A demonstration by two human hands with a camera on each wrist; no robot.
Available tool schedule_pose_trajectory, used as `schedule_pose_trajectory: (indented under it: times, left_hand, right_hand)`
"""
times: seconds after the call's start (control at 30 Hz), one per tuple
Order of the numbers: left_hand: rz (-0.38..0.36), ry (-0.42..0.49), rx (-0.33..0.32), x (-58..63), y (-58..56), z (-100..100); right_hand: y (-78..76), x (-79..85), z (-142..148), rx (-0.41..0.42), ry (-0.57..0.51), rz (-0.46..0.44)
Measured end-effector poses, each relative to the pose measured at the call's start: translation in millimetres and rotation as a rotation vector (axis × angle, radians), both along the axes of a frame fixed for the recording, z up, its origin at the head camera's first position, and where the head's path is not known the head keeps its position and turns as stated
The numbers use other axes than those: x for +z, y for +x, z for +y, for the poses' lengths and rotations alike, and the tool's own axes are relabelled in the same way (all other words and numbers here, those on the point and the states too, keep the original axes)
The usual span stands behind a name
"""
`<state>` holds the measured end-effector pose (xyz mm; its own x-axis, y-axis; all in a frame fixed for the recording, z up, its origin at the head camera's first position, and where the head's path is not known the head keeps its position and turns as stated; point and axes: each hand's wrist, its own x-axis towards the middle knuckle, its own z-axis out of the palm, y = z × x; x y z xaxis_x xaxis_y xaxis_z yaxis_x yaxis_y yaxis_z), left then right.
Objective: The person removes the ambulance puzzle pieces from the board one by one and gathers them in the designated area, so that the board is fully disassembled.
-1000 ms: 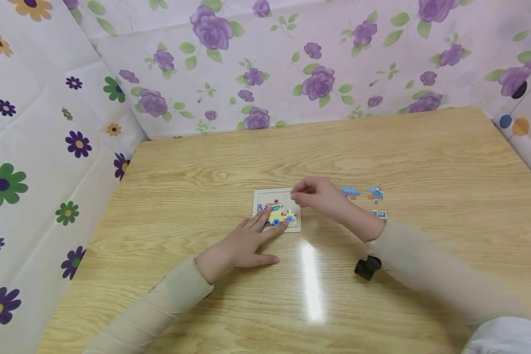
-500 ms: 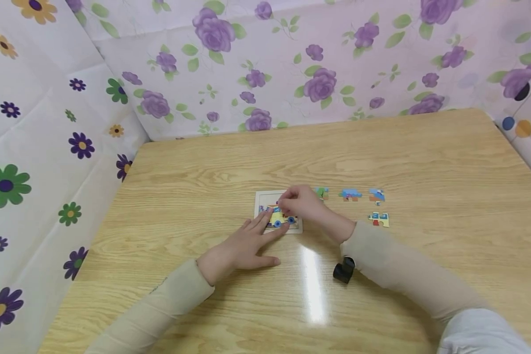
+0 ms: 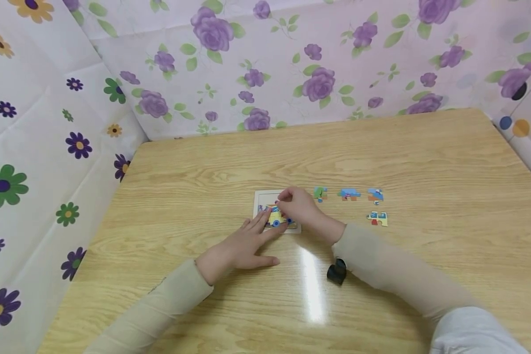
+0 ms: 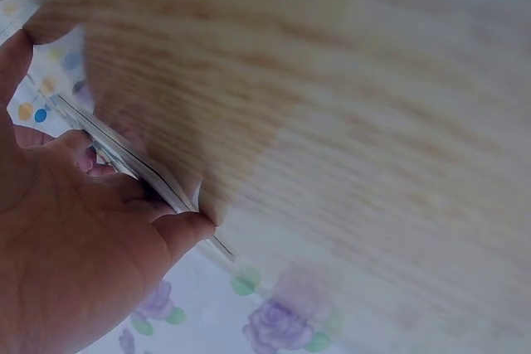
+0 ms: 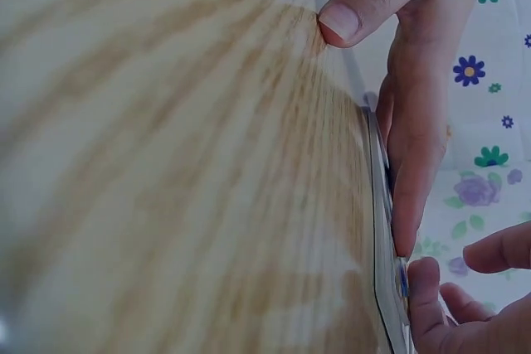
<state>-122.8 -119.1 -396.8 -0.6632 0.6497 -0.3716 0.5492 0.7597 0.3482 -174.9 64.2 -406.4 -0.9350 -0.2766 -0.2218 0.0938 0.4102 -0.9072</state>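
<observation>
A small puzzle tray with a pale rim lies on the wooden table, and a yellow truck picture shows in it. Spread across its lower left is my left hand, fingers extended over the picture, thumb out on the table. My right hand reaches in from the right, its bent fingers at the upper part of the truck. In the right wrist view a fingertip of the right hand touches the tray's top side, while another digit stands off it. Whether it pinches a puzzle piece is hidden.
Loose puzzle pieces lie to the right of the tray: a green one, a blue and orange one, another blue one and a yellow truck part. Flowered cloth hangs behind the table.
My right hand has moved left and slightly down from the tray's upper right corner onto the truck picture, uncovering the green piece. My left hand has stayed in place.
</observation>
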Motion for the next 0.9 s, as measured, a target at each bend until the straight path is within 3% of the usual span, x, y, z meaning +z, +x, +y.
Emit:
schedule_pose_trajectory:
  times: [0.27,0.9]
  left_hand:
    - [-0.005,0.014,0.002,-1.4,-0.2,0.2]
    - [-0.011,-0.019,0.016,-1.4,-0.6,0.3]
  right_hand:
    - [-1.3,-0.1,-4.2,-0.035,0.043,0.004]
    - [-3.1,-0.6,-3.7,-0.043,0.008,-0.016]
